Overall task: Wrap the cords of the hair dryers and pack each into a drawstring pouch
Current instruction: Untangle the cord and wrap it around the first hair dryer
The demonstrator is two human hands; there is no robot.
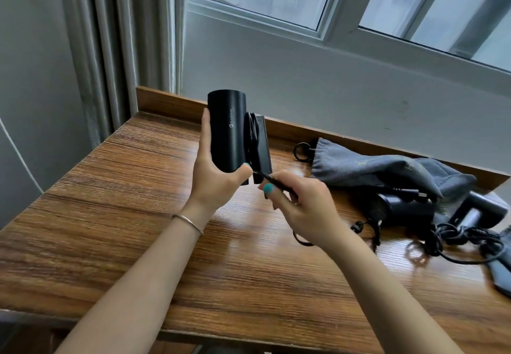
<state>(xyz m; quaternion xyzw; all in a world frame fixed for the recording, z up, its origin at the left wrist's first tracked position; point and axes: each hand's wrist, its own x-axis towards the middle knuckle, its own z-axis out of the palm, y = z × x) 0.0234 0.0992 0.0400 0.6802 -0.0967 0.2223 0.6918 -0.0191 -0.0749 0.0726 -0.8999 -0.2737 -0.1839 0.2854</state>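
Note:
My left hand (218,176) grips a black hair dryer (228,131) by its barrel and holds it upright above the wooden table (132,215). The dryer's handle is folded against the barrel, with turns of black cord (252,138) around it. My right hand (301,210) pinches the loose end of that cord just below the dryer. To the right lie grey drawstring pouches (387,171). Beside them rest a second black dryer (406,210) and a third one (481,212), with a tangled cord (456,240).
The table has a raised wooden lip (298,129) along the wall under a window. A curtain (116,49) hangs at the far left. Another grey pouch (502,268) lies at the right edge. A black ring on a drawstring (302,152) lies by the pouches.

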